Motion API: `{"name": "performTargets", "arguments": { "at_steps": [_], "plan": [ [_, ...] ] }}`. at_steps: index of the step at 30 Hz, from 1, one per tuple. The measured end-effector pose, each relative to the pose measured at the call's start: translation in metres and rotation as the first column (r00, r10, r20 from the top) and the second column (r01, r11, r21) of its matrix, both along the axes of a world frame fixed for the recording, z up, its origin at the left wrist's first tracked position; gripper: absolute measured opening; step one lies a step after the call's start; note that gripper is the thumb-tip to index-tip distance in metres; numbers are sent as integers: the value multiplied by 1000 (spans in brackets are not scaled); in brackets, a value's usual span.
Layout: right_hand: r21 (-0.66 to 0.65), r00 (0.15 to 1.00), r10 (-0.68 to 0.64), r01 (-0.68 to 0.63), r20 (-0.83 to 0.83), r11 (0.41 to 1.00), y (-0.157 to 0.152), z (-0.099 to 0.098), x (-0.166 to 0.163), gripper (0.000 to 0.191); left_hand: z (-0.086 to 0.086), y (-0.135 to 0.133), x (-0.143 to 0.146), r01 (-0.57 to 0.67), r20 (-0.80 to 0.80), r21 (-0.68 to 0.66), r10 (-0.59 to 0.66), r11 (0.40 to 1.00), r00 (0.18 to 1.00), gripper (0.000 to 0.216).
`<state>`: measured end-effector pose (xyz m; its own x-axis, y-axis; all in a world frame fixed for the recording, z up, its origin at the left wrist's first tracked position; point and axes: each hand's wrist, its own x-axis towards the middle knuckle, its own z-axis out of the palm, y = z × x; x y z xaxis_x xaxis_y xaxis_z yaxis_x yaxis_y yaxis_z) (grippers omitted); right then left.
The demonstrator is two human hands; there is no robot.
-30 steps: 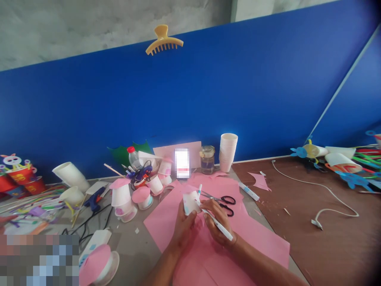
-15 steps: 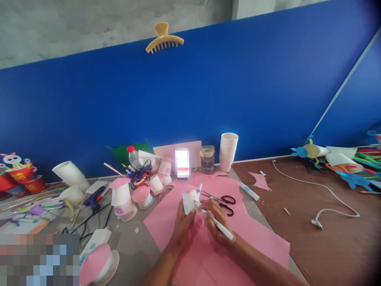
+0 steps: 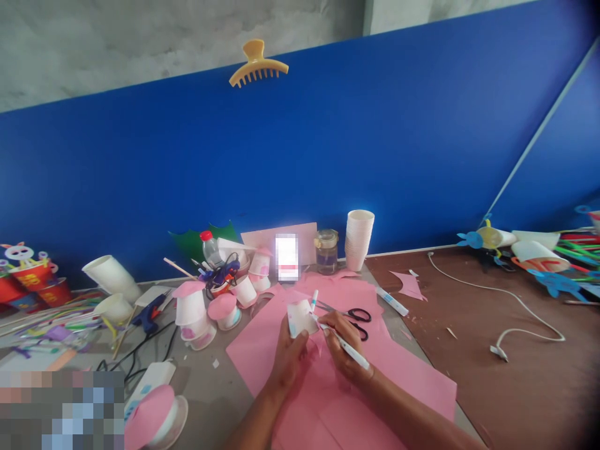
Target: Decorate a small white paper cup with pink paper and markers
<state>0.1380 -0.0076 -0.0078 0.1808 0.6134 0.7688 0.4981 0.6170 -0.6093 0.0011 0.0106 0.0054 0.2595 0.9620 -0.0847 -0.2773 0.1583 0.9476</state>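
Observation:
My left hand point(image 3: 291, 356) is closed round a small white paper cup point(image 3: 300, 317) with faint coloured marks, held above pink paper point(image 3: 407, 375). In my right hand point(image 3: 347, 347) is a white marker point(image 3: 352, 354), gripped like a pen, its tip close to the cup's right side; whether it touches I cannot tell. Just behind the cup shows a marker cap point(image 3: 314, 299), white and blue. Black-handled scissors point(image 3: 360, 314) lie on the pink paper beyond my right hand, their blades partly hidden.
A stack of paper cups point(image 3: 360, 240) and a glass jar point(image 3: 327, 251) stand at the back. Left are pink-topped cups point(image 3: 190, 303), a blue glue gun point(image 3: 150, 310) and cords. Another marker point(image 3: 392, 302) and a white cable point(image 3: 515, 297) lie right.
My right hand and the marker have shifted slightly right and down, the tip moving toward the cup's right side. My left hand holds the cup in nearly the same place.

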Motion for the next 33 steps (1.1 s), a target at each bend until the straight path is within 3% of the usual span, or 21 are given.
{"name": "performTargets", "arguments": {
  "at_steps": [5, 11, 27, 33],
  "plan": [
    [16, 999, -8, 8, -33, 1000, 0, -3, 0, 17, 3, 0, 0, -6, 1, -5, 6, 1000, 1000, 49],
    [97, 991, 99, -108, 91, 989, -3, -3, -2, 27, 14, -3, 3, -4, -40, 3, 4, 1000, 999, 40],
    [87, 997, 42, -47, 58, 995, -4, -1, -7, 23, 23, -7, 7, 12, -4, 4, -12, 1000, 1000, 56],
    [75, 997, 44, -48, 56, 996, -3, -1, -7, 22, 22, -7, 8, 6, -1, 16, -6, 1000, 1000, 51]
  ]
}}
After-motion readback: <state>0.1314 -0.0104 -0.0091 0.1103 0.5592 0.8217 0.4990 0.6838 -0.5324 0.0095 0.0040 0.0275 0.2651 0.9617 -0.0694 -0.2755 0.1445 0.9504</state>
